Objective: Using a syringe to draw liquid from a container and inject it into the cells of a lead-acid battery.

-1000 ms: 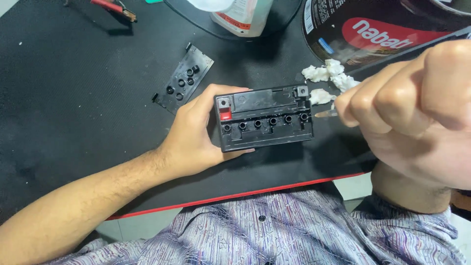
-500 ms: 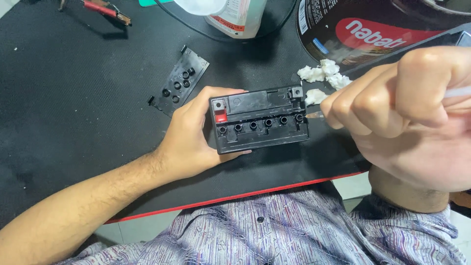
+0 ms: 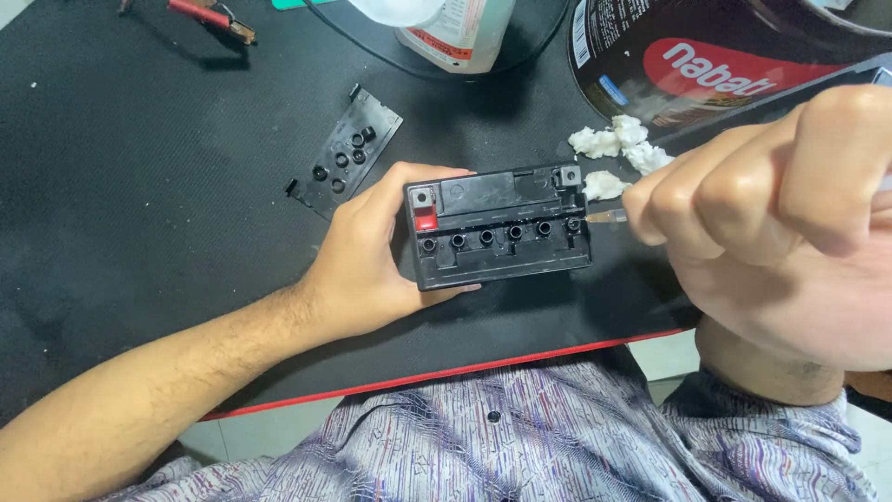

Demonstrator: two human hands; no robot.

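Small black battery (image 3: 502, 228) at worktop (image 3: 139, 214) centre, clamped in left hand (image 3: 376, 251), barely shifted since a second ago. Right hand (image 3: 780, 214) fingers pinched on a thin clear dropper tip (image 3: 604, 217), now nearer the rightmost cell hole. Nearby: black cap strip (image 3: 346, 153), white cotton wads (image 3: 613, 149), dark tin (image 3: 706, 56), white bottle (image 3: 455, 28).

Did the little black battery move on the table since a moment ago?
No. The black battery sits the same against the strip of caps and cotton bits; only the camera shifted. The left hand holds it.
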